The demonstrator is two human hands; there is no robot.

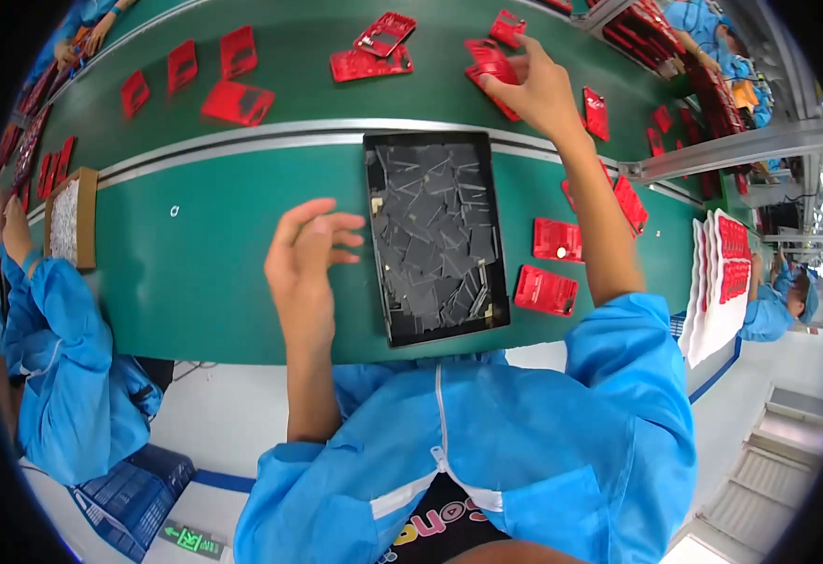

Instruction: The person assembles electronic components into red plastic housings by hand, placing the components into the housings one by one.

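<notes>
My right hand (538, 89) reaches over the far belt. Its thumb and fingers are around a red plastic case (492, 64), which overlaps another red case beneath it. My left hand (310, 249) hovers over the green table, just left of the black tray (371, 273). It is open, fingers apart, and holds nothing. Many thin dark grey rectangular pieces (430, 226) lie jumbled in the tray. Two red cases, one (557, 239) behind the other (546, 289), lie right of the tray near my right forearm.
More red cases (239, 101) are scattered on the far dark green belt (299, 85), behind a metal rail (242, 139). White wavy trays (712, 291) stand at the right edge. A cardboard box (85, 221) and a co-worker's blue sleeve (64, 310) are at the left. A small white ring (175, 211) lies on the table.
</notes>
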